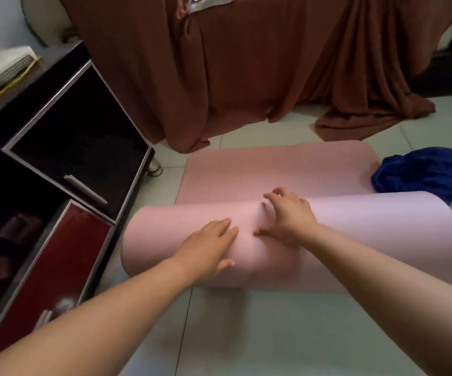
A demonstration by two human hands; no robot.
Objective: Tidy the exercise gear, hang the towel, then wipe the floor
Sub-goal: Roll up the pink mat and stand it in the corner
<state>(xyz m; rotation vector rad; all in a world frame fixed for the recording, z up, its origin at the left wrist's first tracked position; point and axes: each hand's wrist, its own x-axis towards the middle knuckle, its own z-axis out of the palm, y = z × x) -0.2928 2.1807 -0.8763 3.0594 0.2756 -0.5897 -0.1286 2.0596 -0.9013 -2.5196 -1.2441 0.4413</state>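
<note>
A pink exercise mat (368, 240) lies on the pale tiled floor, most of it wound into a thick roll across the middle of the view. A short flat stretch of the mat extends beyond the roll toward the back. My left hand (206, 246) presses flat on top of the roll, fingers straight. My right hand (287, 215) rests on the roll's far crest with fingers spread and slightly bent over it. A crumpled blue towel (420, 175) sits on the floor at the mat's right edge, touching the roll.
A dark cabinet (78, 147) with black and red glossy doors stands close on the left. Brown fabric (246, 63) drapes down over furniture at the back and pools on the floor. Bare tiles (273, 335) lie in front of the roll.
</note>
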